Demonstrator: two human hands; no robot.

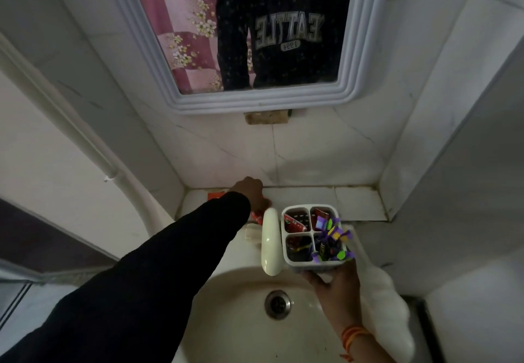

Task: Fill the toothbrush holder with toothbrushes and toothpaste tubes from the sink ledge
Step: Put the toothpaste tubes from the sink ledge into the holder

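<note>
White four-compartment plastic holder [312, 235]: red tubes [295, 224], purple-and-green brushes [331, 237]. Cream curved tap [269, 242], off-white basin [241, 320], steel-grey drain [278, 304]. Black sleeve [158, 272]. Orange thread wristband [353, 335]. Pink-and-maroon checked floral curtain [181, 27] in pale-grey-framed mirror [255, 101].

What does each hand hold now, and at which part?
The right hand holds the toothbrush holder from below, at its near bottom edge. The left hand closes on a red toothpaste tube on the ledge; the exact part is hidden.

A white tiled sink ledge [354, 202] carries a red toothpaste tube [216, 194] at its left end.
</note>
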